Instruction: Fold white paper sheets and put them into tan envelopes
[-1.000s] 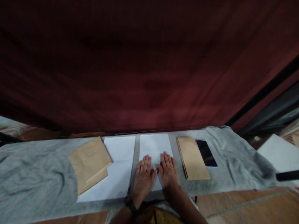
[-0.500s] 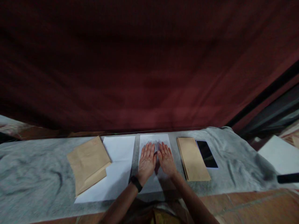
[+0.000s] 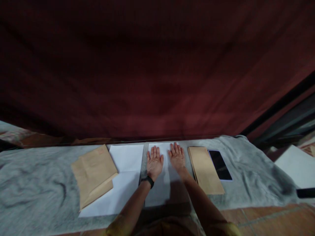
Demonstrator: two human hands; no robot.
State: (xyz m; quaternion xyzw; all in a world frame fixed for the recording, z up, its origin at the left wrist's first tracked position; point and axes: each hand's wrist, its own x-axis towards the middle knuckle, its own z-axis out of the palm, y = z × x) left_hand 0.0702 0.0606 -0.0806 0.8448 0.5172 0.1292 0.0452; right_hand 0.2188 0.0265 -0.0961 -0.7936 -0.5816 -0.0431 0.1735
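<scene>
A white sheet of paper (image 3: 161,191) lies lengthwise in front of me on a grey cloth. On its left side rests my left hand (image 3: 155,165), flat with the fingers stretched out and a dark band on the wrist. My right hand (image 3: 177,158) lies flat with spread fingers on the upper right part of the same sheet. Both hands hold nothing. Just left of this sheet is another white paper (image 3: 126,159) with a crease across it, partly covered by brown paper envelopes (image 3: 97,170). Right of my right hand lies a stack of brown envelopes (image 3: 205,170).
A dark-screened phone (image 3: 220,165) touches the right side of the envelope stack. The grey cloth (image 3: 36,183) is wrinkled at both ends. A dark red curtain (image 3: 157,82) hangs behind it. Floor tiles (image 3: 261,218) show along the near edge, and a white panel (image 3: 296,165) stands far right.
My hands have moved apart on the sheet. The right one has slid up and to the right; the left one stays flat on the left side. The view has shifted slightly.
</scene>
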